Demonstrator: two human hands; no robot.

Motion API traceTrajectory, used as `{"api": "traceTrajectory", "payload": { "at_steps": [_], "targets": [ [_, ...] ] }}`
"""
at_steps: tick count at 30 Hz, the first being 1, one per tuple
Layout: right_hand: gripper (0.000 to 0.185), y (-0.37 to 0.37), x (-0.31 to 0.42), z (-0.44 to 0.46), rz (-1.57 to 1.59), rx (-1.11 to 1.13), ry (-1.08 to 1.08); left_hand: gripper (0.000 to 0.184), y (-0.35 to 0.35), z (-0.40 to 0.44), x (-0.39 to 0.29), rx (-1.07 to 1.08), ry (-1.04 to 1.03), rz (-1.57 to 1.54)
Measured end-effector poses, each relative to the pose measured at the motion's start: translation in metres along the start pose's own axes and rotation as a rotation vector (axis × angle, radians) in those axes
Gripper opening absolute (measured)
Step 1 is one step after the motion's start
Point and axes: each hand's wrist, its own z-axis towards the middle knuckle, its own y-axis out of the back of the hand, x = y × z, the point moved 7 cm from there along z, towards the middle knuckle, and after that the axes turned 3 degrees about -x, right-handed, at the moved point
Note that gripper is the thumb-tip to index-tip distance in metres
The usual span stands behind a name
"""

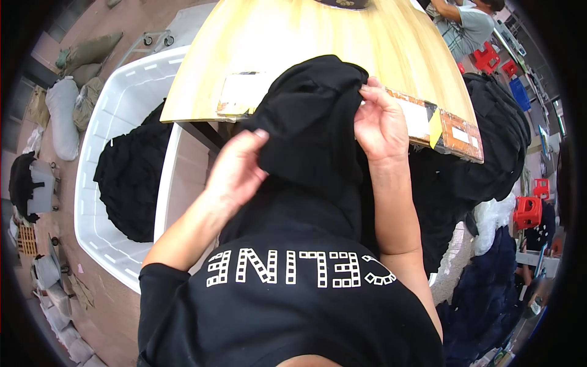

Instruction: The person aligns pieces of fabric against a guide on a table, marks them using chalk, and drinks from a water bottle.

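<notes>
A piece of black cloth (312, 122) is held up in front of my chest, its upper part over the front edge of the wooden table (293, 37). My right hand (382, 125) pinches the cloth's right edge near the top between thumb and fingers. At the cloth's left side, my left hand (235, 168) is closed on its edge, slightly blurred, with the fingertips partly behind the fabric. The lower end of the cloth merges with my black shirt, so where it ends is hard to see.
Left of the table stands a white plastic bin (92, 202) with black cloth (131, 183) inside. More black cloth (471, 153) is heaped at the right. Dark blue fabric (483, 300) and red stools (527, 212) lie beyond. Another person (468, 27) is at the upper right.
</notes>
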Motion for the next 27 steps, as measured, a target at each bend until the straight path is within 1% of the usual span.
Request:
{"api": "traceTrajectory", "payload": {
  "at_steps": [1,2,3,4,5,6,8,10,11,12,14,15,16,17,18,19,20,21,22,23,24,25,26,27],
  "targets": [
    [0.027,0.005,0.005,-0.003,-0.03,0.009,0.017,0.013,0.007,-0.002,-0.025,-0.034,-0.157,0.067],
    [0.028,0.008,0.008,-0.007,-0.063,0.02,0.032,0.017,0.004,-0.01,-0.052,-0.11,-0.311,0.09],
    [0.029,0.002,0.01,-0.021,-0.125,-0.048,0.053,0.027,-0.011,-0.023,-0.075,-0.12,-0.436,0.11],
    [0.028,0.013,0.012,-0.026,-0.177,-0.023,0.039,0.035,-0.026,-0.031,-0.095,-0.026,-0.529,0.13],
    [0.028,0.023,0.012,-0.036,-0.204,-0.004,0.021,0.035,-0.033,-0.035,-0.11,0.067,-0.579,0.159],
    [0.027,0.03,0.011,-0.047,-0.233,0.016,0.002,0.036,-0.047,-0.04,-0.118,0.152,-0.579,0.135],
    [0.027,0.044,0.008,-0.07,-0.389,-0.032,0.005,0.037,-0.052,-0.037,-0.125,0.216,-0.475,0.113],
    [0.024,0.055,0.0,-0.085,-0.616,0.031,-0.087,0.037,-0.062,-0.031,-0.12,0.301,-0.435,0.213],
    [0.023,0.051,0.01,-0.084,-0.756,0.046,0.086,0.032,-0.077,-0.03,-0.112,0.346,-0.377,0.229],
    [0.021,0.045,0.02,-0.084,-0.892,0.052,0.263,0.025,-0.072,-0.022,-0.109,0.367,-0.32,0.297],
    [0.023,0.017,0.039,-0.076,-1.015,0.043,0.502,0.023,-0.099,-0.029,-0.091,0.555,-0.175,0.336],
    [0.024,-0.006,0.036,-0.069,-0.922,0.133,0.535,0.019,-0.11,-0.033,-0.082,0.467,-0.176,0.438],
    [0.025,-0.031,0.026,-0.062,-0.872,0.235,0.528,0.018,-0.118,-0.037,-0.078,0.536,-0.19,0.508],
    [0.024,-0.053,0.012,-0.053,-0.94,0.43,0.423,0.017,-0.132,-0.046,-0.075,0.587,-0.175,0.495],
    [0.024,-0.074,-0.005,-0.046,-0.87,0.609,0.235,0.015,-0.145,-0.055,-0.073,0.636,-0.167,0.482],
    [0.027,-0.079,-0.025,-0.038,-0.704,0.719,0.012,0.013,-0.144,-0.057,-0.083,0.666,-0.279,0.498],
    [0.024,-0.072,-0.046,-0.03,-0.632,0.774,-0.085,0.012,-0.139,-0.062,-0.1,0.613,-0.385,0.474],
    [0.02,-0.084,-0.048,-0.036,-0.684,0.881,-0.062,0.014,-0.154,-0.078,-0.109,0.552,-0.48,0.478],
    [0.017,-0.094,-0.048,-0.043,-0.739,0.979,-0.036,0.016,-0.15,-0.085,-0.123,0.534,-0.531,0.432],
    [0.019,-0.093,-0.048,-0.043,-0.876,0.985,-0.041,0.01,-0.135,-0.085,-0.137,0.544,-0.512,0.305],
    [0.021,-0.086,-0.046,-0.041,-1.013,0.96,-0.043,0.01,-0.12,-0.083,-0.147,0.563,-0.515,0.329],
    [0.022,-0.077,-0.046,-0.037,-0.978,0.925,-0.069,0.013,-0.106,-0.077,-0.148,0.596,-0.465,0.279],
    [0.025,-0.068,-0.045,-0.032,-0.934,0.867,-0.113,0.014,-0.086,-0.066,-0.153,0.506,-0.463,0.32],
    [0.028,-0.064,-0.047,-0.03,-0.89,0.914,-0.1,0.014,-0.071,-0.054,-0.15,0.389,-0.463,0.379]
  ]
}}
